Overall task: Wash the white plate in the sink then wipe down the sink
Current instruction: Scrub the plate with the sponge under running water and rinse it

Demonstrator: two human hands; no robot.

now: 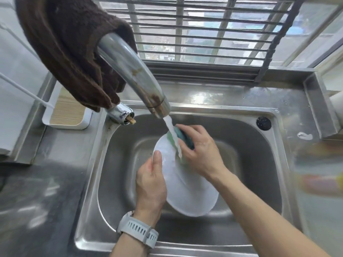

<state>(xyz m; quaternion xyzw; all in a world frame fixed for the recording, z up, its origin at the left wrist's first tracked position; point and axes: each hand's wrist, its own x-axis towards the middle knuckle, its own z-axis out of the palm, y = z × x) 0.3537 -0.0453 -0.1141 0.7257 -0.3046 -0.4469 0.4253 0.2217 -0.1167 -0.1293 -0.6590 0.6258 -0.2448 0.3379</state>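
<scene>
A white plate [187, 190] is held tilted over the steel sink [259, 164]. My left hand [151, 182] grips its left rim, thumb lying on the plate's face. My right hand [201, 149] holds a green and blue sponge [182, 136] against the plate's upper edge. Water runs from the chrome tap [133, 75] onto the sponge and the plate. A white watch sits on my left wrist.
A brown cloth [70, 45] hangs over the tap. A white tray [66, 112] with a wooden insert stands on the counter at the left. A black hole cover [263, 123] sits at the sink's back right corner. Blurred coloured objects [321, 175] lie at the right. A barred window is behind.
</scene>
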